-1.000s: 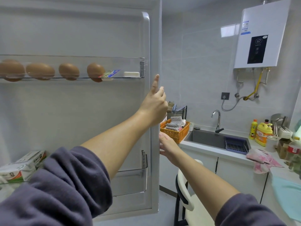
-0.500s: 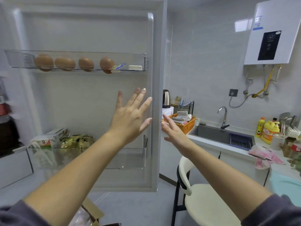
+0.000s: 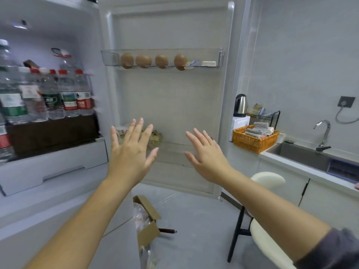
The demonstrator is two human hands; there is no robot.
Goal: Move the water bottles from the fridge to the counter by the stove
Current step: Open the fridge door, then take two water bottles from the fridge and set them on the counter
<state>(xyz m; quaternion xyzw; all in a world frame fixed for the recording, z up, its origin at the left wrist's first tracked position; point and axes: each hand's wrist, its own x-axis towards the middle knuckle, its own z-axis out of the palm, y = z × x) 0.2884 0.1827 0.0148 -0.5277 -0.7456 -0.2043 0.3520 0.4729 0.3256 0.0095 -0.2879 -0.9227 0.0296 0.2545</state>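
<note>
**The fridge is open, now go for the bottles**

You are at the very start of the job. The fridge door stands wide open. The water bottles stand in a row on a shelf inside the fridge, just left of the door. None is out yet.

Your left hand and right hand float in front of the low part of the door. Their fingers are straight and spread apart, and they hold nothing.

Next, I think you need to reach left of the door and wrap a hand round one bottle. The table is right of the door, but no stove shows.

Half a second ago you saw mostly the door. Now you look more to the left and the bottles show. Your left hand was near the door's right edge and is now in front of its left half.
</note>
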